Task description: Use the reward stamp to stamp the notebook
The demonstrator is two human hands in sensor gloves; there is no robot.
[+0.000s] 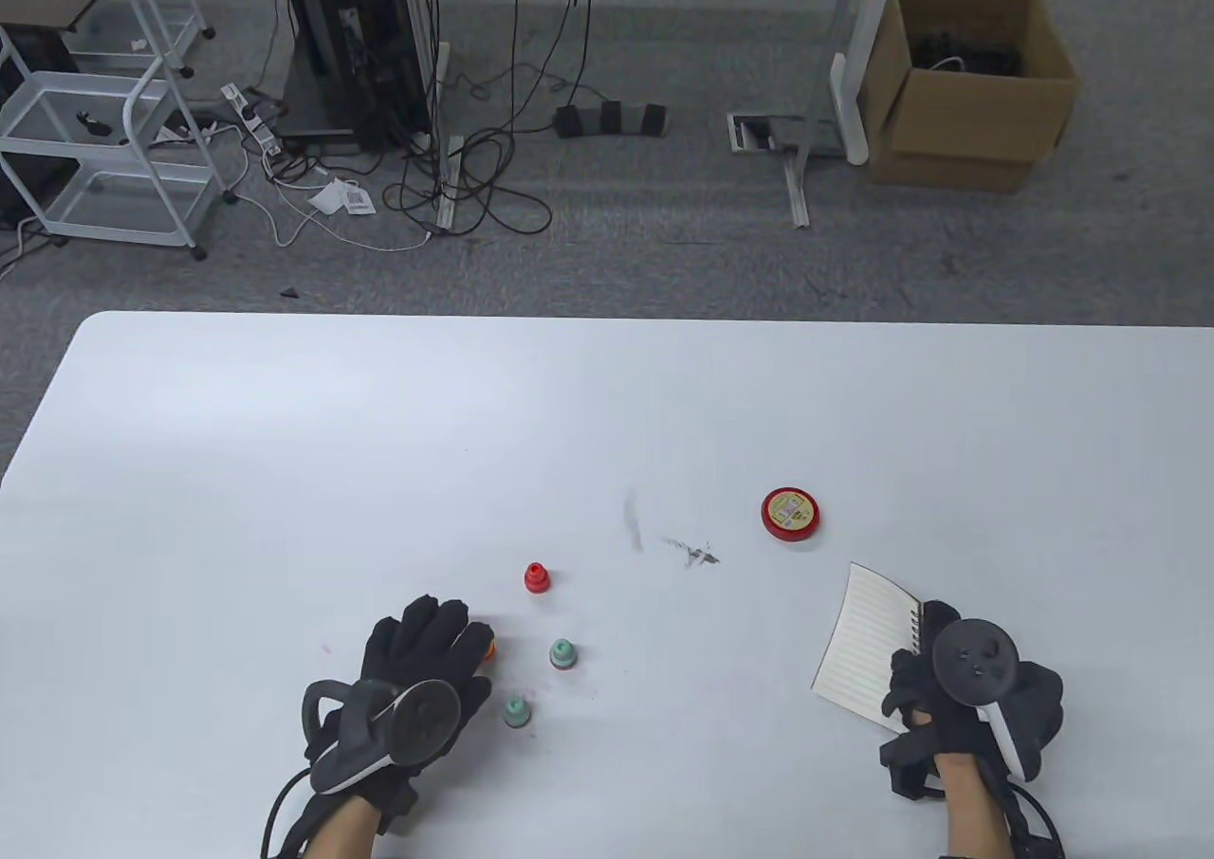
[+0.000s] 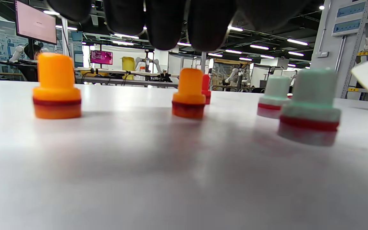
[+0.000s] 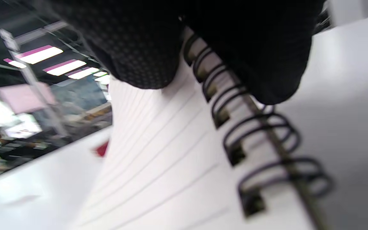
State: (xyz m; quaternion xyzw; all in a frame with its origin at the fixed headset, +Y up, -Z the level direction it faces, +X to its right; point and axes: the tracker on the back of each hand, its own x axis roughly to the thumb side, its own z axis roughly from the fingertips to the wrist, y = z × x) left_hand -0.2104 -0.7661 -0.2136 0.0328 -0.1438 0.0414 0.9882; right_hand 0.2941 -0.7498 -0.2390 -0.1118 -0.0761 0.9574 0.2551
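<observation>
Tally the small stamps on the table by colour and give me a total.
Orange plastic stamps: 2
Green-topped plastic stamps: 2
Red plastic stamp: 1
Total: 5

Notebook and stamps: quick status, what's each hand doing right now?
Left hand hovers open over orange stamp, not gripping. Right hand holds notebook at its spiral edge. No stamp lifted; nothing in the way.
</observation>
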